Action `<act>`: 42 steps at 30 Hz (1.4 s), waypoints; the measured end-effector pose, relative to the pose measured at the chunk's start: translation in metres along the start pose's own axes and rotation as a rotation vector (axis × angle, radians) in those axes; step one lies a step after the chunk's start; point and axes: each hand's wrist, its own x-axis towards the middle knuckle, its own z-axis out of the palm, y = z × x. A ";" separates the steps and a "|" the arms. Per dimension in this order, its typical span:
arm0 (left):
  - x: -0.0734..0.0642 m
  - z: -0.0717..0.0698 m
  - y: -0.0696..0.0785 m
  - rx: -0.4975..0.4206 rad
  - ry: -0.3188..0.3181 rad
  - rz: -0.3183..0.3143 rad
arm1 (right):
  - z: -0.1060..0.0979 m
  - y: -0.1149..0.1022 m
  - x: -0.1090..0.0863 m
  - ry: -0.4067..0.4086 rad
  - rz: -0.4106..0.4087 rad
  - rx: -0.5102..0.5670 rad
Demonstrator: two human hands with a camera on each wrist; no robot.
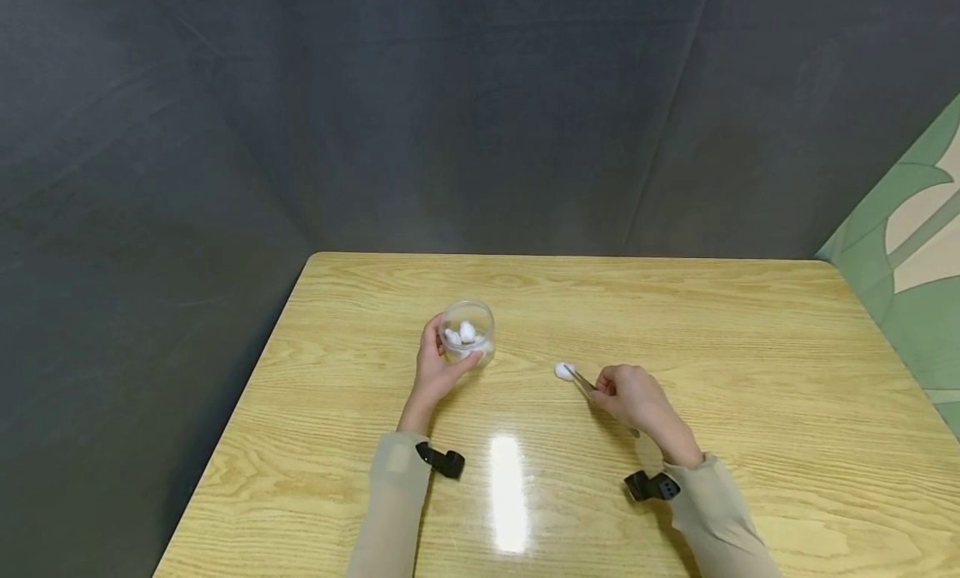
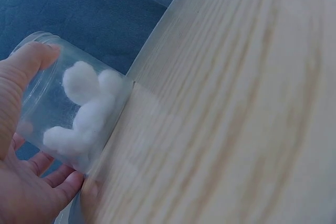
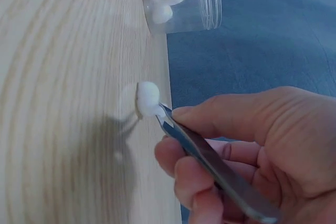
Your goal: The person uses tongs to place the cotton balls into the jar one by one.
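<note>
A clear plastic jar [image 1: 468, 316] with several white cotton balls [image 2: 89, 114] inside stands upright on the table. My left hand [image 1: 440, 371] holds the jar around its side, thumb at the front in the head view. Metal tweezers [image 3: 215, 169] are pinched between the thumb and fingers of my right hand [image 1: 637, 401]. The tweezer tips touch a single cotton ball [image 3: 148, 98] lying on the tabletop, to the right of the jar. Whether the tips grip the cotton or only rest against it, I cannot tell.
The wooden table [image 1: 360, 311] has a pale grain and a bright light reflection near its front. Behind it and to the left hangs a dark cloth [image 1: 480, 120]. A green leaf-patterned surface [image 1: 918, 253] borders the right side. Each wrist wears a small black camera [image 1: 442, 460].
</note>
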 end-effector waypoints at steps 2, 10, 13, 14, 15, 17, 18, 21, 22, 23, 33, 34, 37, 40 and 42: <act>-0.001 0.000 0.002 0.008 0.000 -0.007 | 0.000 0.000 0.000 0.006 -0.006 0.007; 0.004 0.001 -0.013 0.001 0.013 -0.010 | -0.005 0.001 0.000 0.029 -0.014 0.025; 0.008 0.002 -0.028 0.017 0.027 -0.020 | -0.008 0.000 0.001 0.037 -0.022 0.033; 0.009 0.002 -0.032 0.025 0.031 -0.021 | -0.009 0.000 0.001 0.039 -0.025 0.036; 0.009 0.002 -0.034 0.033 0.034 -0.020 | -0.010 -0.001 0.001 0.040 -0.023 0.041; 0.008 0.002 -0.030 0.027 0.032 -0.018 | -0.012 -0.001 0.002 0.045 -0.031 0.046; 0.008 0.002 -0.031 0.026 0.033 -0.014 | -0.014 -0.002 0.002 0.048 -0.035 0.049; 0.008 0.002 -0.031 0.025 0.029 -0.011 | -0.017 -0.005 0.004 0.058 -0.043 0.055; 0.008 0.002 -0.031 0.022 0.029 -0.011 | -0.019 -0.006 0.004 0.062 -0.044 0.059; 0.009 0.002 -0.036 0.026 0.034 -0.006 | -0.020 -0.007 0.005 0.065 -0.045 0.063; 0.008 0.002 -0.029 0.025 0.028 -0.017 | -0.027 -0.020 0.014 0.087 -0.071 0.077; 0.007 0.002 -0.024 0.022 0.023 -0.011 | -0.028 -0.022 0.015 0.088 -0.074 0.080; 0.002 0.000 -0.011 0.009 0.010 0.006 | -0.029 -0.026 0.018 0.090 -0.070 0.088; 0.000 0.000 -0.001 0.014 0.005 0.007 | -0.029 -0.031 0.022 0.090 -0.064 0.090; -0.001 0.000 0.001 0.018 0.004 0.001 | -0.029 -0.034 0.024 0.085 -0.062 0.098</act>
